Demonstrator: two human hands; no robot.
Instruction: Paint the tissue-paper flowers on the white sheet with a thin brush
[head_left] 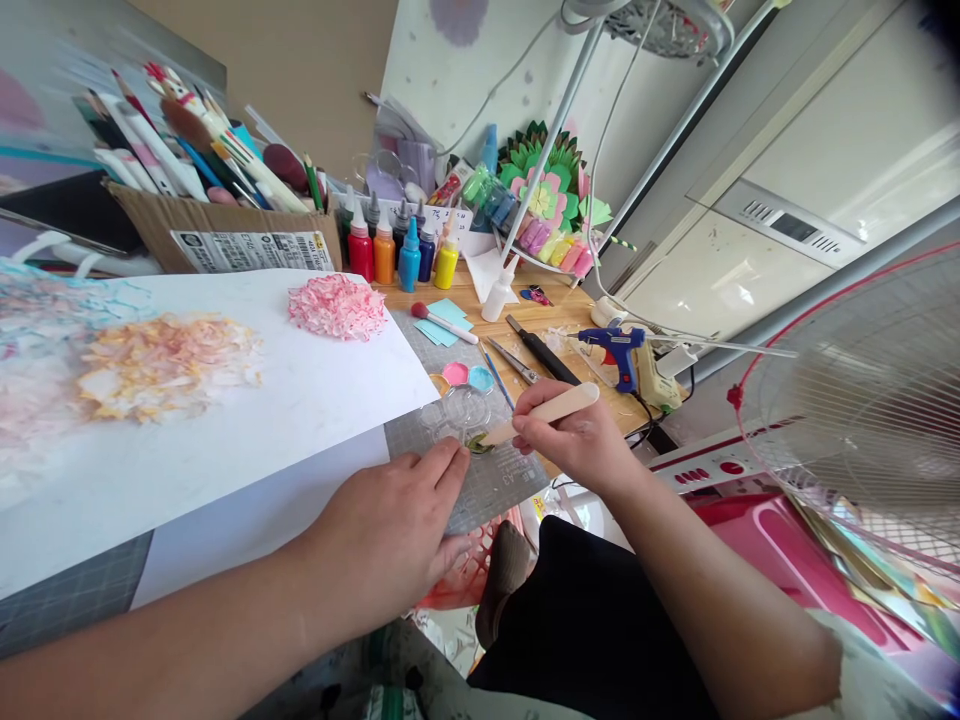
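Observation:
A flat wooden craft stick (564, 404) is pinched in my right hand (566, 440). Its lower end dips into dark green paint (480, 443) in one well of a clear flower-shaped palette (466, 405). My left hand (397, 520) lies with fingers stretched out, the fingertips touching the palette's near edge beside the green well and the thumb apart. Pink paint (455, 373) and light blue paint (481, 378) fill wells at the palette's far side. Under the palette is a grey cutting mat (499, 490).
White paper (322, 400) bearing crumpled coloured tufts covers the left. Paint bottles (409, 255) and a cardboard box of brushes (225, 225) stand behind. A thin brush (496, 372), scissors (514, 362), a black-handled tool (551, 358) and a blue glue gun (619, 350) lie beyond my right hand. A fan (862, 390) stands right.

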